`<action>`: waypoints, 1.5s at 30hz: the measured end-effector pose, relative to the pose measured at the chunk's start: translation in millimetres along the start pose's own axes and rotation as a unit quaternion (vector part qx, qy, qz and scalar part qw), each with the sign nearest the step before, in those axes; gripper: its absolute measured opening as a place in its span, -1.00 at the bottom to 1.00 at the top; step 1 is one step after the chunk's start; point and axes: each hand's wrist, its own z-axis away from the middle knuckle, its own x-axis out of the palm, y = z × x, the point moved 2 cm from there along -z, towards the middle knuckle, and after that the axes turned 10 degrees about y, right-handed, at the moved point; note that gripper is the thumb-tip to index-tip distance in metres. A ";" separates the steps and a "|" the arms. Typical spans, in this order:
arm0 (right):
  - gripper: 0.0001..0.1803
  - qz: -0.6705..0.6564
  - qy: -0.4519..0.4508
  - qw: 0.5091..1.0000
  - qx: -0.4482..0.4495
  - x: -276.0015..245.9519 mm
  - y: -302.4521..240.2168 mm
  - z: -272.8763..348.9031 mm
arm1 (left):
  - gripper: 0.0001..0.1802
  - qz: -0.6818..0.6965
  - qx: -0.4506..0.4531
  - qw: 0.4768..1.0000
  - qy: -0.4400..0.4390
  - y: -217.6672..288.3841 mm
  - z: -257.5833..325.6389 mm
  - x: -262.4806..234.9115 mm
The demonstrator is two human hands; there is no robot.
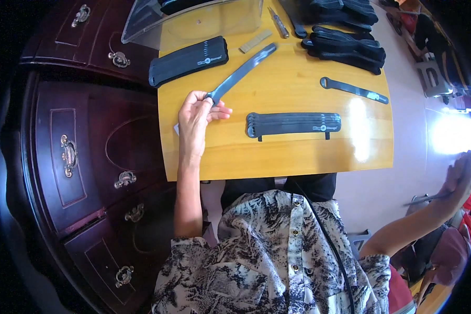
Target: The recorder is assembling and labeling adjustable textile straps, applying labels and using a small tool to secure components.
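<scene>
Dark red cabinet (97, 131) stands left of the center strap row (290, 124), my landmark, which lies on a yellow table (298, 159). Beyond the row, leftward: clear bin (193, 29) and, nearer, a neat strap stack (186, 62). I see the left hand (198, 118) left of the row, pinching a single strap (243, 72) near one end between thumb and forefinger; the strap slants away, apart from the row. Beyond the row: tan strip (255, 41), pointed tool (280, 25). Right and beyond: loose black pile (345, 49); nearer the row, a lone strap (353, 90). Right hand (458, 178) is raised well right of the row, blurred; I cannot tell its grip. My judgement: stack and row are gathered; held strap, lone strap and pile remain.
</scene>
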 end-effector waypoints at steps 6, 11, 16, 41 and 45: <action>-0.70 -0.272 -0.160 0.945 0.090 74.2 -40.1 90.4 | -0.83 -0.119 -0.038 0.992 0.034 -4.3 -5.6 -4.5; -0.73 -0.272 -0.204 0.932 0.122 137.5 -58.7 132.8 | -0.76 -0.224 -0.004 0.972 0.074 0.9 -1.1 -7.0; -0.49 -0.112 -0.310 0.939 -0.098 171.3 -79.0 155.9 | -0.76 -0.304 0.125 0.937 0.119 14.0 22.3 5.0; -0.80 -0.035 -0.521 0.836 0.169 186.4 -35.8 168.4 | -0.79 -0.070 -0.102 0.990 -0.069 -1.5 91.9 30.1; -0.81 -0.048 -0.504 0.837 0.206 170.2 -4.1 150.6 | -0.80 -0.046 -0.122 0.991 -0.037 -11.2 88.6 17.1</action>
